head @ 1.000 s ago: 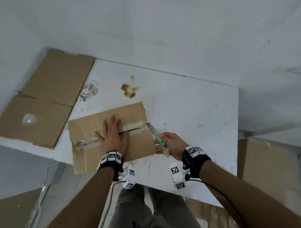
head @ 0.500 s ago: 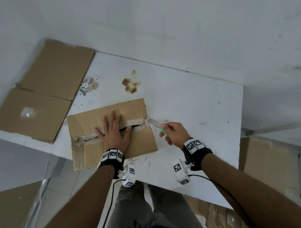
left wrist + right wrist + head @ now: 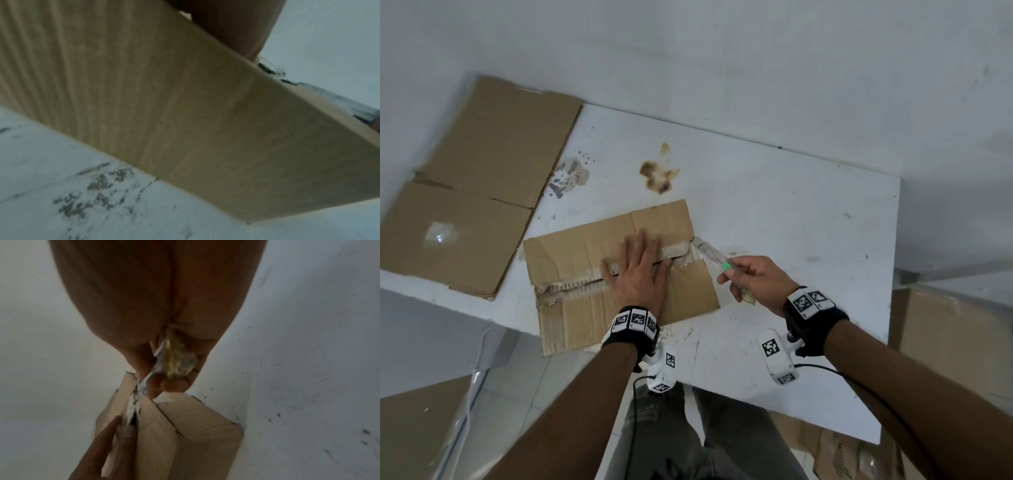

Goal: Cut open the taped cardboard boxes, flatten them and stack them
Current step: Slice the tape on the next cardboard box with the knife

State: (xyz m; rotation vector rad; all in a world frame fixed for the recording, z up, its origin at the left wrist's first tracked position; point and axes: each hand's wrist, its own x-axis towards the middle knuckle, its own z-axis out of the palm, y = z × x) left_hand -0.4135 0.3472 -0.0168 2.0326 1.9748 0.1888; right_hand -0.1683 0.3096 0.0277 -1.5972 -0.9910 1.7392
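From the head, the box (image 3: pixel 619 270) lies on the bench (image 3: pixel 791 219), left hand (image 3: pixel 638 277) flat on its seam, right hand (image 3: pixel 756 281) at 3 o'clock gripping a knife (image 3: pixel 714 257); the left wrist shows cardboard; the right wrist shows fingers (image 3: pixel 156 382) curled round the handle.

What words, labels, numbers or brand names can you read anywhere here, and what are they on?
No readable text in any view.
Wrist bands: black-and-white square code markers only, no letters or numbers.
Cardboard box under the left hand: plain, no print visible.
Cutter in the right hand: no legible marking.
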